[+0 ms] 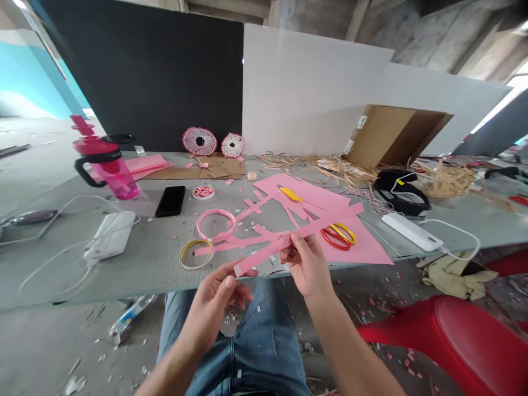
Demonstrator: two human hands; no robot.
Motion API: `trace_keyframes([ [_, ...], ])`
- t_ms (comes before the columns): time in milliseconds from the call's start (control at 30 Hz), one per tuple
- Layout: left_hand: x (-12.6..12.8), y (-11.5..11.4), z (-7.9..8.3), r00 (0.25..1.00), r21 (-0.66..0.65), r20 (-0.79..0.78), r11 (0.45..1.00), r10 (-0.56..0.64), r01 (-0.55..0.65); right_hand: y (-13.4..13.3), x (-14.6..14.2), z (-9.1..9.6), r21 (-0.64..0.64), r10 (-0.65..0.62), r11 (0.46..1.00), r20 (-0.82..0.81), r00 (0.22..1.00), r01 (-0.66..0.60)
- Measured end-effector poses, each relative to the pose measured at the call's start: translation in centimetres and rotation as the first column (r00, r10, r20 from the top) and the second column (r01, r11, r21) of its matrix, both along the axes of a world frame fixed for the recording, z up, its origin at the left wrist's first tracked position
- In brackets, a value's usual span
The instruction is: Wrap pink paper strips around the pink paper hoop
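Observation:
Both hands hold one long pink paper strip (264,253) over the table's near edge. My left hand (220,297) pinches its lower left end between thumb and fingers. My right hand (305,264) pinches the strip near its middle; the strip runs on up to the right over the pink paper sheet (363,247). Red and yellow bangles (339,235) lie on that sheet just right of my right hand. A pink-wrapped ring (215,224) and a yellow-rimmed tape ring (196,254) lie left of the strip.
On the grey table (157,258): pink bottle (108,165), black phone (170,201), white power banks (111,234) (411,231) with cables, yellow-handled cutter (291,193), woven pink discs (199,141), straw pile (330,165), cardboard box (391,135). A red chair (449,341) stands at the right.

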State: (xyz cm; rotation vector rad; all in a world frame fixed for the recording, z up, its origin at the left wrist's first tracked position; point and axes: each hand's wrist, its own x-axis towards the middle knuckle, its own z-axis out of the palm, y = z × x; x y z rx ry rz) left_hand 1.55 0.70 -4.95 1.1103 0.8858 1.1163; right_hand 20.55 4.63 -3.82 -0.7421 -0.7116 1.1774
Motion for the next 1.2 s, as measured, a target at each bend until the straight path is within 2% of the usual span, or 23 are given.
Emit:
trace_keyframes([
  [100,1.6,-1.1,-0.8,0.990,-0.006,0.040,0.991,0.135,-0.134,-2.3,-1.3,-0.8,-0.008,-0.048,0.999,-0.018,0.999,0.047],
  [200,1.5,-1.5,-1.4,0.956,0.005,0.030,0.956,0.292,-0.293,-4.6,-2.5,-2.4,-0.067,-0.052,0.997,-0.040,0.998,0.049],
  [267,0.4,-1.6,-1.7,0.948,0.068,-0.044,0.948,0.315,-0.312,-6.4,-3.2,-4.5,-0.162,-0.003,0.987,-0.055,0.998,-0.006],
  [300,-0.3,-1.7,-1.8,0.945,0.120,-0.115,0.949,0.306,-0.293,-7.4,-3.5,-5.7,-0.221,0.063,0.972,-0.059,0.996,-0.075],
  [333,-1.2,-1.8,-1.8,0.934,0.182,-0.205,0.949,0.294,-0.259,-8.4,-3.7,-7.0,-0.283,0.165,0.943,-0.063,0.984,-0.176],
  [367,-2.1,-1.9,-1.8,0.906,0.245,-0.307,0.944,0.291,-0.220,-9.5,-3.7,-8.3,-0.339,0.297,0.891,-0.067,0.952,-0.302],
  [400,-2.9,-2.0,-1.7,0.865,0.311,-0.406,0.935,0.294,-0.172,-10.6,-3.5,-9.2,-0.392,0.478,0.799,-0.048,0.877,-0.457],
  [433,-3.7,-2.2,-1.5,0.813,0.374,-0.498,0.921,0.302,-0.112,-11.6,-3.1,-9.9,-0.434,0.651,0.690,0.021,0.759,-0.579],
  [467,-4.4,-2.3,-1.3,0.761,0.424,-0.577,0.905,0.297,-0.032,-12.5,-2.6,-10.0,-0.465,0.782,0.597,0.157,0.603,-0.654],
  [500,-4.9,-2.5,-1.0,0.713,0.454,-0.642,0.889,0.281,0.058,-13.1,-2.1,-9.7,-0.472,0.790,0.612,0.341,0.509,-0.635],
  [533,-5.2,-2.8,-0.6,0.671,0.461,-0.697,0.875,0.253,0.150,-13.4,-1.6,-9.0,-0.423,0.728,0.675,0.516,0.451,-0.605],
  [567,-5.3,-3.1,-0.3,0.633,0.443,-0.746,0.863,0.205,0.243,-13.4,-1.1,-7.9,-0.298,0.576,0.784,0.676,0.459,-0.545],
  [600,-5.3,-3.4,0.1,0.600,0.410,-0.787,0.851,0.146,0.330,-13.2,-0.9,-6.6,-0.130,0.396,0.862,0.776,0.491,-0.490],
  [633,-5.3,-3.7,0.5,0.568,0.371,-0.818,0.839,0.092,0.398,-12.7,-0.9,-5.3,0.007,0.243,0.895,0.831,0.500,-0.446],
  [700,-4.9,-4.2,1.2,0.517,0.319,-0.856,0.816,0.030,0.482,-11.2,-1.6,-3.1,0.145,0.068,0.899,0.886,0.458,-0.414],
  [767,-4.6,-4.4,1.7,0.504,0.327,-0.863,0.807,0.043,0.491,-9.6,-2.8,-1.9,0.156,0.098,0.864,0.881,0.462,-0.480],
  [833,-4.3,-4.3,1.9,0.525,0.358,-0.847,0.819,0.084,0.448,-8.5,-3.9,-1.6,0.115,0.188,0.859,0.836,0.516,-0.499],
  [933,-3.9,-4.0,1.8,0.628,0.387,-0.770,0.864,0.110,0.322,-7.8,-4.8,-1.9,0.017,0.277,0.909,0.721,0.635,-0.416],
  [1000,-3.4,-3.8,1.3,0.715,0.413,-0.680,0.890,0.161,0.192,-7.5,-4.9,-2.1,-0.064,0.339,0.921,0.614,0.712,-0.383],
  [1100,-2.6,-3.7,0.5,0.786,0.418,-0.564,0.909,0.253,0.007,-7.1,-5.1,-2.4,-0.172,0.440,0.897,0.438,0.784,-0.407],
  [1200,-2.1,-3.8,-0.3,0.841,0.303,-0.502,0.952,0.200,-0.046,-6.5,-5.4,-2.7,-0.229,0.493,0.869,0.332,0.805,-0.438],
])
